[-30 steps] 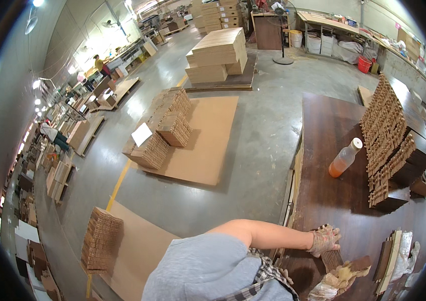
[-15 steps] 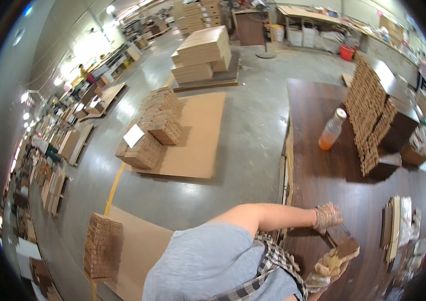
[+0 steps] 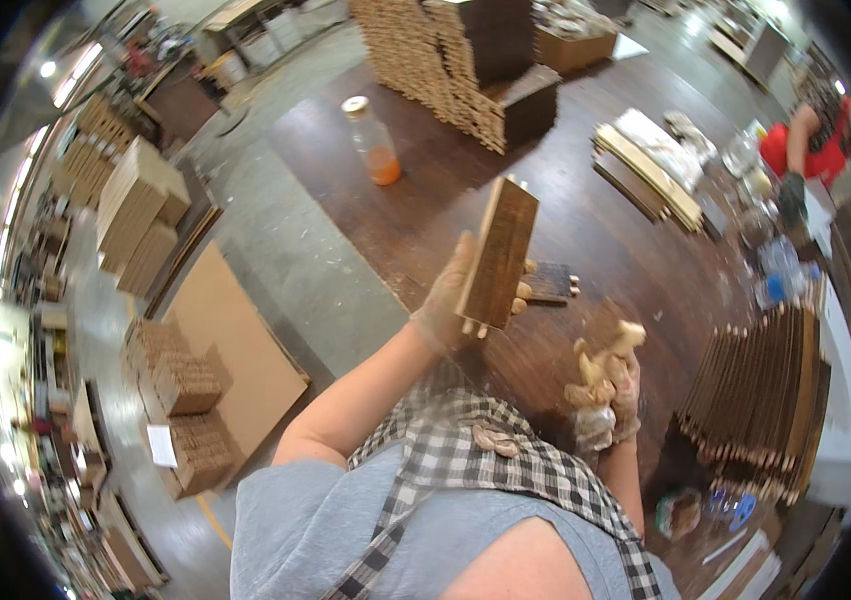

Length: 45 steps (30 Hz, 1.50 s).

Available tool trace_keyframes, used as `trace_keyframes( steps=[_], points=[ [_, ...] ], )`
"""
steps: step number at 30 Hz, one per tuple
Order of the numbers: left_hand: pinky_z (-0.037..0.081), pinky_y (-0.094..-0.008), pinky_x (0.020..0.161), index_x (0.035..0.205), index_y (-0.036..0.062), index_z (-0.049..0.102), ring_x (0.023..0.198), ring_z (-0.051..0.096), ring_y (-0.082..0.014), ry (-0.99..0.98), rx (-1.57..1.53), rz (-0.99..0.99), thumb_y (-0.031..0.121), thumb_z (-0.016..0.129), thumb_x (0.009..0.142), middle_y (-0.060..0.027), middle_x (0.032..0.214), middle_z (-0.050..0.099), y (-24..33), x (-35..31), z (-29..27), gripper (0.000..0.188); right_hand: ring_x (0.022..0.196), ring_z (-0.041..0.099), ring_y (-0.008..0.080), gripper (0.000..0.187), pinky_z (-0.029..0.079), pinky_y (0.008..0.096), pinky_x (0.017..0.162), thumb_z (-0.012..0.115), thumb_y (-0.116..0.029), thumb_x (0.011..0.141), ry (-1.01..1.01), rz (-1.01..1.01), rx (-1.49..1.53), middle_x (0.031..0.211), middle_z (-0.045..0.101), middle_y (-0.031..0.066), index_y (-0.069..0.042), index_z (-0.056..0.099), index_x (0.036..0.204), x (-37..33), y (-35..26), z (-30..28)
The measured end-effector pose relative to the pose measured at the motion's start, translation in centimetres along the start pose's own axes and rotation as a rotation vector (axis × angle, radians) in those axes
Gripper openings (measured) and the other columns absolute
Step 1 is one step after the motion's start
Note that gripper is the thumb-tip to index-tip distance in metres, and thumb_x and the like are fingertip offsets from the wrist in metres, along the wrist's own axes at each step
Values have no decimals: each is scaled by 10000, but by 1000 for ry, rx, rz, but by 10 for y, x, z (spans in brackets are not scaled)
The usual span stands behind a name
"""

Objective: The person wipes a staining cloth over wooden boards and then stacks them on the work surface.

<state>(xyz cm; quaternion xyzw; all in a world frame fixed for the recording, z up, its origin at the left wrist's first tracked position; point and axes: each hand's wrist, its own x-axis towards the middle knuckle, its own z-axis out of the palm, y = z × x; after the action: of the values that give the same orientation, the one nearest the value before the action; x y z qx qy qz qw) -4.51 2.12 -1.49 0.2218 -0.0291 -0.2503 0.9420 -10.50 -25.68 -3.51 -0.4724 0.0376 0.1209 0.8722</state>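
Observation:
My left hand [image 3: 443,300], in a thin pale glove, is closed around a dark brown wooden board [image 3: 501,250] with small pale dowels sticking out of both ends. The board is held up, tilted, above the dark table. Just beyond its lower part, another short dark board [image 3: 549,283] lies on the table, dowels at its right end. On the right, my right hand [image 3: 627,398], also gloved, grips a crumpled tan rag [image 3: 597,368]. Motion blurs the rag, and part of those fingers is hidden. A clear, crinkled plastic-looking piece [image 3: 595,428] hangs below it.
A bottle with orange liquid [image 3: 382,160] stands on the wood-look table [image 3: 315,135]. Stacked dowelled boards sit at the far side [image 3: 435,70] and right [image 3: 750,400]. Wooden strips [image 3: 650,175] lie beyond. A co-worker's gloved hand [image 3: 791,195] is at far right.
The view has swung to the right. My left hand now holds the board raised; both hands were close together low over the table before. My right hand has moved apart from the left.

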Motion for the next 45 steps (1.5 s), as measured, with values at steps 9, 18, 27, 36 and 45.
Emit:
trace_keyframes(
  steps=[9, 18, 27, 36, 45],
  points=[
    [588, -337, 821, 1314, 24, 531, 946, 679, -232, 161, -17, -32, 534, 389, 1023, -141, 1100, 656, -27, -13, 33, 604, 719, 667, 144, 508, 529, 271, 626, 797, -196, 769, -186, -561, -1092, 937, 693, 68, -32, 636, 1222, -21, -61, 60],
    [574, -339, 820, 1339, 64, 533, 1015, 658, -185, -112, -262, -191, 495, 414, 1026, -108, 1191, 637, -43, -21, 25, 546, 668, 682, 209, 476, 536, 336, 580, 783, -240, 781, -171, -510, -1320, 881, 689, 102, -37, 650, 1190, 11, -65, 79],
    [513, -346, 913, 1423, 110, 459, 1141, 576, -165, 131, 97, 222, 402, 439, 1038, -70, 1323, 562, -73, -36, 17, 483, 1210, 548, 286, 645, 480, 411, 987, 607, -51, 870, -249, -655, -628, 1270, 558, 193, 66, 345, 1448, 27, 5, 127],
    [547, -240, 644, 1361, 132, 527, 818, 636, -62, 163, -43, 106, 488, 469, 1022, 15, 1062, 647, -94, -58, 14, 495, 1042, 589, 222, 515, 527, 308, 873, 562, -11, 945, -212, -892, -888, 1241, 566, 140, -40, 403, 1434, 145, 20, 115],
    [561, -236, 782, 1347, 128, 515, 1004, 641, -83, 162, 2, 323, 360, 533, 1014, -4, 1164, 638, -86, -50, -16, 406, 1116, 575, 264, 565, 520, 374, 945, 583, -94, 976, -628, -1046, -743, 1338, 514, 214, 16, 327, 1467, 64, 47, 141]
  ],
)
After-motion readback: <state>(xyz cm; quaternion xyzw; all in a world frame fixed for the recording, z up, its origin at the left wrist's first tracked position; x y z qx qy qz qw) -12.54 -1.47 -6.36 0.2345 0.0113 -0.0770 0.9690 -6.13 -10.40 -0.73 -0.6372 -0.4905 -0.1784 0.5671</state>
